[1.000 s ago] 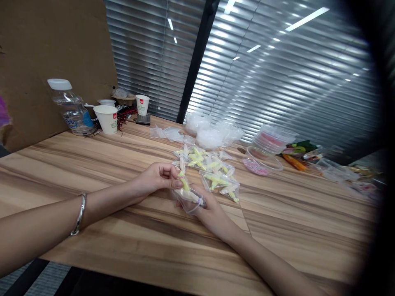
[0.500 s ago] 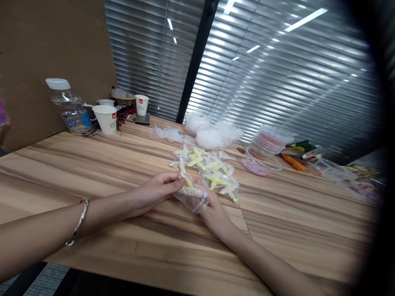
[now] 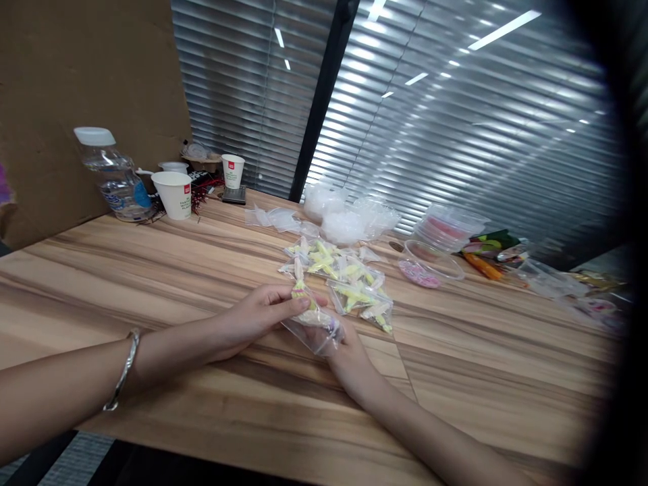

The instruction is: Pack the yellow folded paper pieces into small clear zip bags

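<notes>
Low over the near middle of the table, my two hands meet around a small clear plastic bag [image 3: 318, 341]. A pale and yellow piece [image 3: 300, 287] with pinkish stripes, its kind unclear, stands up from the bag's upper end. My left hand [image 3: 263, 314], a silver bangle on its wrist, pinches this piece between thumb and fingers. From the other side, my right hand [image 3: 349, 347] grips the bag; its fingers are largely hidden behind the plastic. Just beyond lie several clear bags [image 3: 349, 277] with similar yellow and whitish pieces inside.
Puffy clear plastic bags [image 3: 347, 216] sit at the back by the blinds. On the left stand a water bottle [image 3: 116, 179] and paper cups [image 3: 173, 196]. Clear round tubs [image 3: 440, 233], a lid with pink bits [image 3: 419, 273] and an orange item [image 3: 482, 266] lie to the right.
The yellow piece has turned slightly, showing its pinkish stripes more, and my left thumb has shifted a little to the right and down. The bag stays between both hands.
</notes>
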### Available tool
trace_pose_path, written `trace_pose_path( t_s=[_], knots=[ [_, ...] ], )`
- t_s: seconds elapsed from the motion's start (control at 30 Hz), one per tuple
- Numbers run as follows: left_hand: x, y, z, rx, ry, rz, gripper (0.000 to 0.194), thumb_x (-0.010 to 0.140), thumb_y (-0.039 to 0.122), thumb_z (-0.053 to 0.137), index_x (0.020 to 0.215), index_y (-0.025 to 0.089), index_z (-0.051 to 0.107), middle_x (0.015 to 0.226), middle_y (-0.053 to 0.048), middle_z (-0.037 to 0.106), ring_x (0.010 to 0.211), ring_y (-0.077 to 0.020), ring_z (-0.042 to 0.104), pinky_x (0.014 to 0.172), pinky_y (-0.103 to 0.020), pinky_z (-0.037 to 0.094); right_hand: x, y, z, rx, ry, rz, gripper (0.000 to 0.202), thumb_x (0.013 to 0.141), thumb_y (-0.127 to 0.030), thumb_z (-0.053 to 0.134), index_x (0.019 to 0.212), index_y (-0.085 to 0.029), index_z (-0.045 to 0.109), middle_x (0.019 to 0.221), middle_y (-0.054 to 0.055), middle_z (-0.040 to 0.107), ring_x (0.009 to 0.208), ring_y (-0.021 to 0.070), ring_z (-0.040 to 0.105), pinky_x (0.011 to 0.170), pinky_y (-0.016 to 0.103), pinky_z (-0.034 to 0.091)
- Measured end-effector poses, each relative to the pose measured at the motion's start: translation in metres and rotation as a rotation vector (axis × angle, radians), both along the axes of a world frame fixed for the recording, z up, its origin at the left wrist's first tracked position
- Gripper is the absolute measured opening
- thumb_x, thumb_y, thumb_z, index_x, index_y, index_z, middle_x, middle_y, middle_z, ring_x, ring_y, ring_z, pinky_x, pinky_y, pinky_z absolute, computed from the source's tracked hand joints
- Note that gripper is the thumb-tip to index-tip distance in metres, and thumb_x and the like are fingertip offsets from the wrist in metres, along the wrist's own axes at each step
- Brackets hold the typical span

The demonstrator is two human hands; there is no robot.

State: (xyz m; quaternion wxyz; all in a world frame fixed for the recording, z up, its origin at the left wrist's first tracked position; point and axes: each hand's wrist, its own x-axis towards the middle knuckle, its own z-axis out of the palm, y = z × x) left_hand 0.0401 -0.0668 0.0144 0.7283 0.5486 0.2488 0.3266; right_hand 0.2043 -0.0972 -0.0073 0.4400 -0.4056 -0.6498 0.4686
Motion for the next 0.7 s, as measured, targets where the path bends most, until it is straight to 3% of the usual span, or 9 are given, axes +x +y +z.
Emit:
trace_pose_path(
  t_s=[0.3, 0.57, 0.7],
  knots=[
    [-0.0015, -0.0012, -0.0039, -0.012, -0.02, -0.035, 0.032, 0.087, 0.033, 0.052, 0.112, 0.015, 0.062, 0.108, -0.009, 0.065, 0.1, -0.0194, 0.057, 0.091, -0.03, 0.039, -0.0016, -0.0017, 0.0038, -0.002, 0.046, -0.007, 0.013, 0.078, -0.028, 0.057, 0.074, -0.016, 0.059, 0.076, 0.001, 0.06, 0.071, 0.0141, 0.053, 0.073, 0.025, 0.044],
    [0.0007, -0.0016, -0.0024, -0.118, -0.098, -0.054, 0.029, 0.087, 0.028, 0.053, 0.109, 0.013, 0.063, 0.106, -0.01, 0.065, 0.099, -0.02, 0.057, 0.092, -0.031, 0.037, -0.0022, -0.0004, 0.0029, -0.027, 0.057, -0.038, 0.009, 0.075, -0.024, 0.059, 0.077, -0.016, 0.064, 0.076, 0.001, 0.062, 0.07, 0.0139, 0.053, 0.068, 0.024, 0.044],
    [-0.0006, -0.0019, -0.0026, -0.17, -0.234, -0.108, 0.033, 0.083, 0.019, 0.057, 0.116, 0.017, 0.059, 0.114, -0.009, 0.061, 0.103, -0.0189, 0.055, 0.093, -0.03, 0.037, -0.004, 0.0035, -0.0004, 0.015, 0.082, 0.046, 0.018, 0.078, -0.026, 0.059, 0.092, -0.019, 0.067, 0.091, 0.002, 0.066, 0.084, 0.0173, 0.058, 0.078, 0.028, 0.046]
  ],
)
